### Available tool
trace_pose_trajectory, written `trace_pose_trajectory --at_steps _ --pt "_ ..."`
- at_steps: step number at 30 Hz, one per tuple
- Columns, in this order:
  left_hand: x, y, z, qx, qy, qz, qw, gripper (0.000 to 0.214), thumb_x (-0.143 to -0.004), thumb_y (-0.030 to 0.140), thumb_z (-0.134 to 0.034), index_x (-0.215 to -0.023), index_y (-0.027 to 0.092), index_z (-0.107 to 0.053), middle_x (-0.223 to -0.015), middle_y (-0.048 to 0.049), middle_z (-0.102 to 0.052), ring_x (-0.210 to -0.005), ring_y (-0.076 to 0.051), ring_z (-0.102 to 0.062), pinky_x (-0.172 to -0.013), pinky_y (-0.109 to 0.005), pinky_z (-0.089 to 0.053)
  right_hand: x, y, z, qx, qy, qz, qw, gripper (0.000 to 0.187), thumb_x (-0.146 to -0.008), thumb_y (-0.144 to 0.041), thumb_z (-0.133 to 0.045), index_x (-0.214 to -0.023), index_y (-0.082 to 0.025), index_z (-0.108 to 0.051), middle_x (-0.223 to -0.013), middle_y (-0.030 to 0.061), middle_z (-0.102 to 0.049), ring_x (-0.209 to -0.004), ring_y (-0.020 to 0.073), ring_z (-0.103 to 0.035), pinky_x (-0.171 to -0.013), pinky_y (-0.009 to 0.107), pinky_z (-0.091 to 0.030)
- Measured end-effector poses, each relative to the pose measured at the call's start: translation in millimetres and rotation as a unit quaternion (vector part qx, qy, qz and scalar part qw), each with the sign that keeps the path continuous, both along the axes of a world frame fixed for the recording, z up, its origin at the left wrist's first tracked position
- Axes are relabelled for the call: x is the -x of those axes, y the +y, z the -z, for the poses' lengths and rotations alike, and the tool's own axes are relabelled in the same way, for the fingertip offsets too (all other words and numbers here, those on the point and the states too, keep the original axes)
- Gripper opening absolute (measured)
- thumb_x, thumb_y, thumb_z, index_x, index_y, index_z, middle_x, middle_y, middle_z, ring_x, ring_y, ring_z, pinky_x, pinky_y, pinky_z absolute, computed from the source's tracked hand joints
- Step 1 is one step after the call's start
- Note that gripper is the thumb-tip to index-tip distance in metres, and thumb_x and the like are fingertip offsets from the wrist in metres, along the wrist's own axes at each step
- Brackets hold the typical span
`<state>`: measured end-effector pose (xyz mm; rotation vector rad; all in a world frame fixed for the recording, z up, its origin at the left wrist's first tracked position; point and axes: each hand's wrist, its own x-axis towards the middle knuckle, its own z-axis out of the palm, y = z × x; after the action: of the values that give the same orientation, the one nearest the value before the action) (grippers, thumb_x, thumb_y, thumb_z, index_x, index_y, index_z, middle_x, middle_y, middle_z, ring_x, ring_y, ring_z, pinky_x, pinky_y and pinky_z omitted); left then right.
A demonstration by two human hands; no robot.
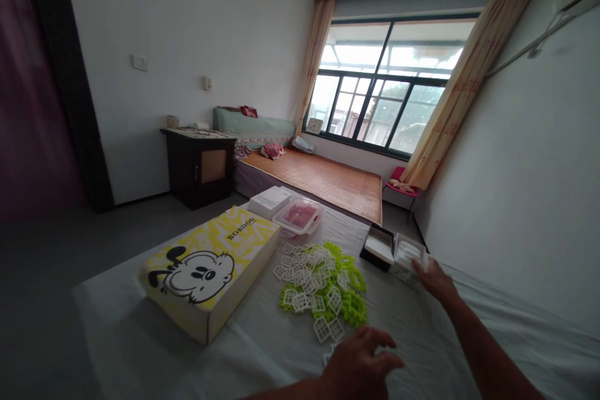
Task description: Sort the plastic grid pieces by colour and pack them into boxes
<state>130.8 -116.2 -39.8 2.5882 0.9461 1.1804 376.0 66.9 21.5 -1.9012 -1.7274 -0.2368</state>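
Near the bottom edge my left hand [363, 359] hovers with curved fingers, thumb and fingertips apart and nothing visible between them. Just beyond it lie loose white lattice pieces [322, 329], partly hidden by the hand. They spread onto a heap of bright green plastic pieces [355, 307]. Farther right, my right hand [437, 279] has its fingers at the near right side of a clear plastic box [407, 251], seemingly gripping its edge; some fingers are blurred. White contents show inside that box. Against its left side stands a black open box [376, 254] with a white bottom.
A yellow and white BOBDOG carton [210, 269] lies left on the sheet-covered table [119, 331]. Behind the heap stand a lidded clear container [300, 215] with pink contents and a white box [269, 201]. A bed [323, 178] and dark cabinet [200, 169] stand beyond.
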Motion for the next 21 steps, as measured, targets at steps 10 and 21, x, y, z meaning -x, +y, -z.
trace_pose_trajectory --at_steps 10,21 --pt "1 4 8.6 0.161 -0.017 0.035 0.986 0.019 -0.08 0.036 -0.06 -0.097 0.03 -0.067 -0.104 0.0004 -0.066 -0.092 -0.017 -0.059 -0.078 -0.024 -0.049 258 -25 -40.1 -0.034 -0.219 -0.404 0.887 0.062 -0.08 -0.031 -0.059 -0.136 -0.017 -0.037 -0.14 0.0126 -0.042 -0.128 0.0278 -0.033 -0.098 0.042 -0.034" --pt "12 12 5.4 0.156 0.115 0.037 0.98 0.012 -0.083 0.032 -0.059 -0.088 0.028 -0.069 -0.097 0.0017 -0.069 -0.087 -0.016 -0.062 -0.065 -0.02 -0.046 288 -6 -52.9 -0.055 -0.293 -0.344 0.89 0.035 -0.088 -0.02 -0.046 -0.122 -0.014 -0.051 -0.114 0.0159 -0.062 -0.103 0.0248 -0.056 -0.085 0.038 -0.043"
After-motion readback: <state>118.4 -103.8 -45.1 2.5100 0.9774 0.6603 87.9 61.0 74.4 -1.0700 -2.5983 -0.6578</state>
